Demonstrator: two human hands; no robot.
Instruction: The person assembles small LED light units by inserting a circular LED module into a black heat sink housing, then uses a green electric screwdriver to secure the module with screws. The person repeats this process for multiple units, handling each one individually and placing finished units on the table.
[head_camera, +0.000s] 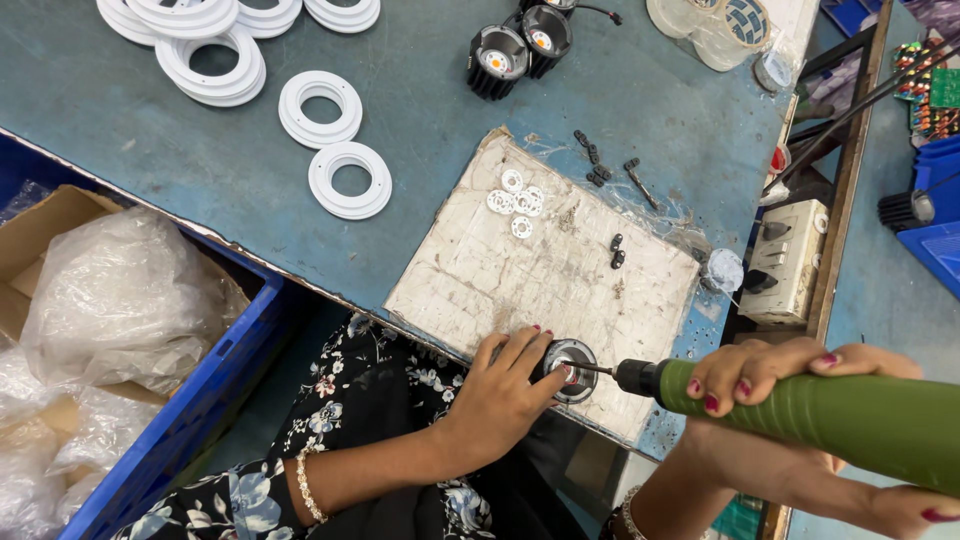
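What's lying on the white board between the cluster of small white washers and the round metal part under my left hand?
Head view: bare white board between small white washers and round metal part.

Bright, even light falls from overhead, so shadows are soft and short. The worn blue-grey metal surface (450, 110) shows a faint sheen toward 12 o'clock. Focus is sharp at the centre; straight edges bow slightly toward 3 and 9 o'clock.

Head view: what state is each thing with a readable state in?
Green electric screwdriver: gripped by right hand, bit on fitting.
Round black lamp fitting: steadied by left hand on worn white board.
White plastic rings: lying loose.
Black finned lamp housings: upright, untouched.
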